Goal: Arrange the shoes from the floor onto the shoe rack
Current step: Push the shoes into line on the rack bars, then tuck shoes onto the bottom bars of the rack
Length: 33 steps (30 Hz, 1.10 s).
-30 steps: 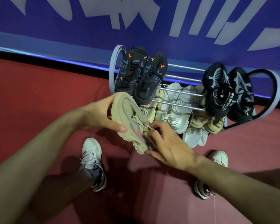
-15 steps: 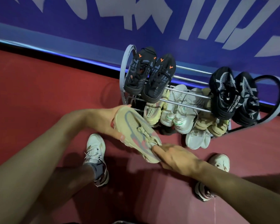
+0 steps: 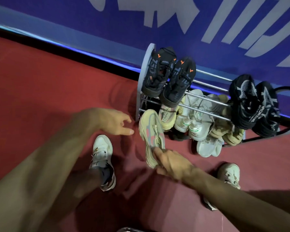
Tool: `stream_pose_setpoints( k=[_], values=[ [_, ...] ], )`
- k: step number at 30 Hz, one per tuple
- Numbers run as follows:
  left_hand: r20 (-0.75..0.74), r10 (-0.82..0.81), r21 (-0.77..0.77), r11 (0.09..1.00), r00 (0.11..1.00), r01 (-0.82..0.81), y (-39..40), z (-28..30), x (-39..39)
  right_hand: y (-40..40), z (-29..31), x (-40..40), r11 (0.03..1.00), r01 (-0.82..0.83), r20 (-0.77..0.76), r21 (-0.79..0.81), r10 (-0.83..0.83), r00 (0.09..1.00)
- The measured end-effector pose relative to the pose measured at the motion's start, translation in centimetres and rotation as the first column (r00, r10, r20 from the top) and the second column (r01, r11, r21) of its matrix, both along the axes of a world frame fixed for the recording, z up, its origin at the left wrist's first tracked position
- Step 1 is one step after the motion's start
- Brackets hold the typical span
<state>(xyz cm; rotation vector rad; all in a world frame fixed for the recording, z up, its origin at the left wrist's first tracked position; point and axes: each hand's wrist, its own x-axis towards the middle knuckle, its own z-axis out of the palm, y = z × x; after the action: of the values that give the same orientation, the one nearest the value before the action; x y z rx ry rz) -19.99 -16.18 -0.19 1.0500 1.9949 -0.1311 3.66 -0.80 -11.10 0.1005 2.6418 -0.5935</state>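
Right hand [image 3: 172,163] grips beige shoe [image 3: 151,133] at its heel; toe points at shoe rack [image 3: 145,77] lower left end. Left hand [image 3: 114,123] just beside shoe, fingers loosely spread, holding nothing.

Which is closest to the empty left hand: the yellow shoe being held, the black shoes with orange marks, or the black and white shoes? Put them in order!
From the left hand:
1. Yellow shoe, just beside it, in the right hand.
2. Black shoes with orange marks, rack's top left.
3. Black and white shoes, rack's far right.

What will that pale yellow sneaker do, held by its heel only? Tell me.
The pale yellow sneaker looks light: the right hand alone carries it. Its toe probably droops, since the left hand is off. Its thick sole suggests little flex.
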Motion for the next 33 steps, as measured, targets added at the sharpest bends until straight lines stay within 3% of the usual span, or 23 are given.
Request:
stream_pose_setpoints(
  k=[5,8,11,15,21,24,26,29,33],
  values=[
    [-0.003,0.004,-0.002,1.0,1.0,-0.004,-0.2,2.5,0.1,-1.2,1.0,-6.0,0.989,0.145,-0.116,-0.018,-0.146,0.982],
    [-0.025,-0.009,0.031,0.999,1.0,0.009,-0.5,2.4,-0.3,-0.4,-0.4,-9.6,0.975,0.214,-0.226,0.064,-0.195,0.954],
    [-0.021,0.007,0.045,0.999,1.0,-0.006,-0.6,2.3,-0.6,0.6,-2.1,-12.2,0.933,0.31,-0.179,0.184,-0.278,0.944],
    [-0.036,-0.032,0.031,0.999,0.999,0.033,-0.8,1.3,-0.3,0.0,-3.4,-14.5,0.924,0.293,-0.203,0.245,-0.247,0.947],
    [-0.021,-0.068,-0.006,0.998,0.997,0.068,-0.6,0.5,0.0,-0.7,-4.0,-14.7,0.865,0.495,-0.286,0.08,-0.456,0.843],
    [-0.018,-0.087,-0.01,0.996,0.996,0.087,0.3,0.5,0.2,-1.6,-4.4,-11.2,0.892,0.45,-0.34,-0.041,-0.436,0.833],
    [-0.024,-0.101,-0.029,0.995,0.995,0.1,1.0,0.3,0.5,-1.6,-5.4,-7.3,0.909,0.409,-0.283,-0.082,-0.415,0.865],
    [-0.029,-0.109,-0.081,0.991,0.994,0.107,1.8,-0.6,1.1,-0.4,-8.0,-0.6,0.913,0.408,-0.107,-0.01,-0.407,0.907],
    [-0.022,-0.136,-0.127,0.983,0.99,0.132,3.2,-1.5,2.9,3.8,-11.2,5.9,0.861,0.494,0.049,0.121,-0.502,0.863]
  ],
)
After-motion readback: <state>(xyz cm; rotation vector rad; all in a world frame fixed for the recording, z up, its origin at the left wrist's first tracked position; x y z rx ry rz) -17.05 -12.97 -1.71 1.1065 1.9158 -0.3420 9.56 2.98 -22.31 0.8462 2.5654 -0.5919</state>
